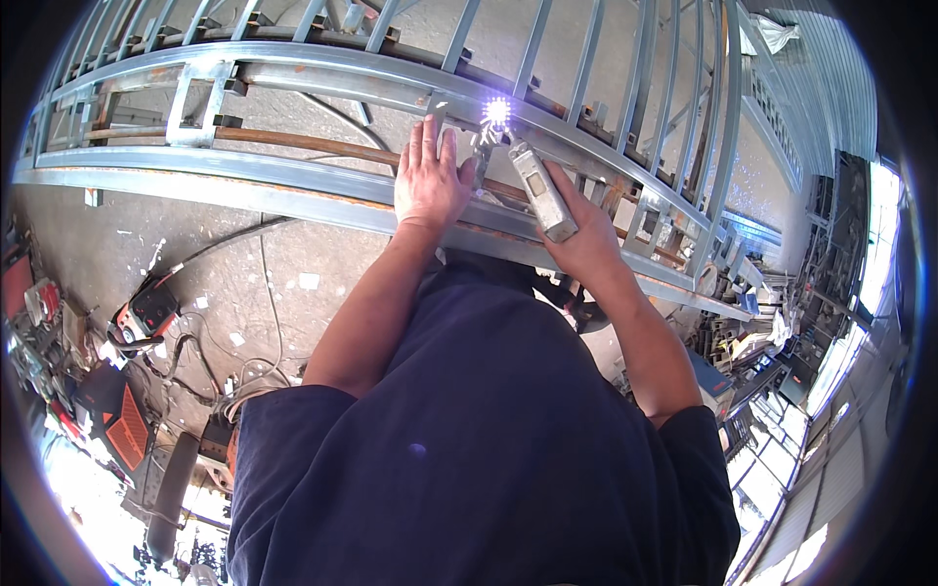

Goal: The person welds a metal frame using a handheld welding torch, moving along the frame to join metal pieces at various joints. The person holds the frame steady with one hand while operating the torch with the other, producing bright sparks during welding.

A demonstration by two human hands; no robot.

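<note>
Grey steel gate frame (293, 83) laid flat across stands, bars running away from viewer, long rails sweeping left to right. Welding in hand: bright arc (497, 111) burning on upper rail where small tab meets it. Right hand (586, 239) wrapped tight round grey electrode holder (543, 190); long axis slanting from wrist up-left, tip aimed at arc. Left hand (430, 176) flat on frame just beside arc, fingers spread and straight, gripping nothing, bracing. Judged mid-tack. Next move likely calls for steady tip held at joint, left hand kept off hot metal. Orange welder (117, 420) and cables on floor, lower left.
</note>
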